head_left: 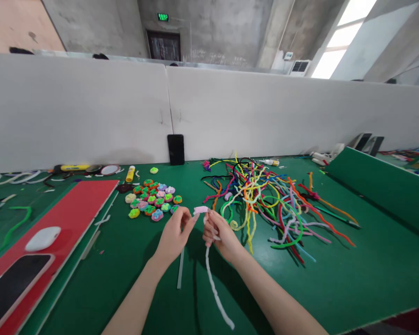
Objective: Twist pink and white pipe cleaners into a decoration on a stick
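Observation:
A short pale pink piece of pipe cleaner [200, 210], looking coiled or bent, is held up between my two hands. My left hand [174, 232] pinches its left end between thumb and forefinger. The other end is in the fingertips of my right hand [221, 232], whose remaining fingers curl inward. From below those fingers a white pipe cleaner [214, 291] hangs toward me; whether it joins the pink piece is hidden. Beneath my left hand is a narrow pale strip [180, 272]. Left of my hands lies a cluster of small coloured flower-shaped pieces [157, 201].
A tangled heap of coloured pipe cleaners [254, 186] spreads on the right. At left, a red board [73, 209] carries a phone [19, 291] and a white case [43, 238]. Another phone [176, 150] leans on the partition [125, 107]. A green board [380, 186] stands slanted at right.

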The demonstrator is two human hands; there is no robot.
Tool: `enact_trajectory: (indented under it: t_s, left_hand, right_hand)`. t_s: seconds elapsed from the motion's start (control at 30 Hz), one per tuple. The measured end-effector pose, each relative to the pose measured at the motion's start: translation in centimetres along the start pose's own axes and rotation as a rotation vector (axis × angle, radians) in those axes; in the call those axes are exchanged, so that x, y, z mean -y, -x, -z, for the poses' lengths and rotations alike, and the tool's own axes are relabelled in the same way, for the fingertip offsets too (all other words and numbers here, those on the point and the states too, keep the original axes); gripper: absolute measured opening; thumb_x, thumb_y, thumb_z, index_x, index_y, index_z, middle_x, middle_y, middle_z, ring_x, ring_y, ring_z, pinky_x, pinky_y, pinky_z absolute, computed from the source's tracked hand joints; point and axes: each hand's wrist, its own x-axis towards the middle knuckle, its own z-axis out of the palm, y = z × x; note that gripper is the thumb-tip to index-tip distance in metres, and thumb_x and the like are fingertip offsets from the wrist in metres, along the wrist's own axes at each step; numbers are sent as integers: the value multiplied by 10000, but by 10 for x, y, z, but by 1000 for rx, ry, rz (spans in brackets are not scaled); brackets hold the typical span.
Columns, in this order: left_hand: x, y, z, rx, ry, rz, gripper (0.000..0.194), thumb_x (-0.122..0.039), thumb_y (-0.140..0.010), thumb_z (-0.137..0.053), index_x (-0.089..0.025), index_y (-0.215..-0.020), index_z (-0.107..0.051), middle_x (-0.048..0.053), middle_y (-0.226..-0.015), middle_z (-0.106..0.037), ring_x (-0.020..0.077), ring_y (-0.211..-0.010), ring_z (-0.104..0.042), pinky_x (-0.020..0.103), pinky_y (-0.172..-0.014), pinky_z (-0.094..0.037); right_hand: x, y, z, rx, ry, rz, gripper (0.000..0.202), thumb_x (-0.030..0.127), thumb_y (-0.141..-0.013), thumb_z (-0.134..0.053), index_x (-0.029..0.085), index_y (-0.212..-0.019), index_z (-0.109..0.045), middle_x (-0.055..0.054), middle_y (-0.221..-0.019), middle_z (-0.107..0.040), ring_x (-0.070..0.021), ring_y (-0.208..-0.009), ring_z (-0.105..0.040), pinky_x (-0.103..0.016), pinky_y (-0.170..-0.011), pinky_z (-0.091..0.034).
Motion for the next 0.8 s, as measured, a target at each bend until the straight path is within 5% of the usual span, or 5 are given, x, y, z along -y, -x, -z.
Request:
enact_trajectory:
  t_s: [0.17, 0.43, 0.8]
  left_hand:
    - [4, 5, 0, -40, -376, -205, 200, -344, -845, -364, -207, -751, -476, 17, -714, -502, 147, -645, -487, 239, -590, -338]
    - [14, 1, 6, -8, -448, -311, 229, -264, -851, -344, -202, -713, -516, 38, -690, -517, 160, -658, -477, 250, -617, -312]
    - [-13, 3, 11, 186, 33, -9, 326, -380, -844, -347, -201, -574, -378, -45, -489, -349, 108, -467, -331, 231, -498, -241]
  right_hand:
    - [0, 4, -3, 111, -64, -144, 258, 415, -785, -511, 195, -684, -419, 114, -412, -257, -40, -337, -179, -161, -343, -254]
    - [-1, 6, 0, 190, 15, -185, 233, 389, -811, -475, 187, -701, -440, 115, -418, -233, -39, -339, -167, -159, -354, -261]
    - [4, 2, 10, 152, 187, -129, 263, 419, -788, -511, 185, -691, -440, 119, -424, -253, -33, -322, -178, -162, -337, -290]
